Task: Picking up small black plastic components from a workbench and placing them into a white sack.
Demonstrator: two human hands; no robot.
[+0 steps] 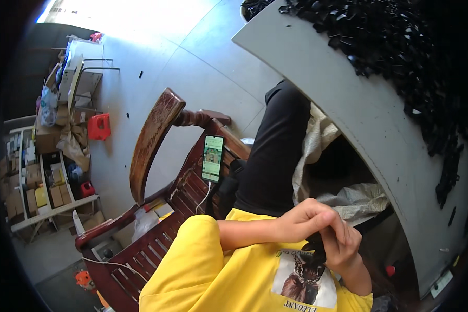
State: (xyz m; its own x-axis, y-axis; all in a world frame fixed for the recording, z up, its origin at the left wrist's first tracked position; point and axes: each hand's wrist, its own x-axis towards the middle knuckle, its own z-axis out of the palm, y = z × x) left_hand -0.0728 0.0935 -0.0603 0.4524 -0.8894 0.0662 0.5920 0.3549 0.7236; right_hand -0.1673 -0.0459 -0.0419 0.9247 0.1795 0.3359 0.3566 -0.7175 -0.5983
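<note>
My left hand [308, 217] and my right hand [343, 248] meet in front of my yellow shirt, near the edge of the table. The fingers of both are bent and closed, and the fingertips come together. Under them, beside my right palm, a small dark black piece [315, 245] shows in part; its shape is mostly hidden. Whatever lies between the left fingertips is too small or covered to make out. Up on the pale table [359, 106], to the right, a large heap of small shiny black parts [379, 47] is spread, out of touch of my hands.
A wooden slatted bench [158, 236] stands at my left, with a phone [212, 158] on a white cable lying on it. A silvery woven sack [356, 202] hangs below the table edge. Shelves with boxes [36, 177] and a red container [99, 127] stand far left.
</note>
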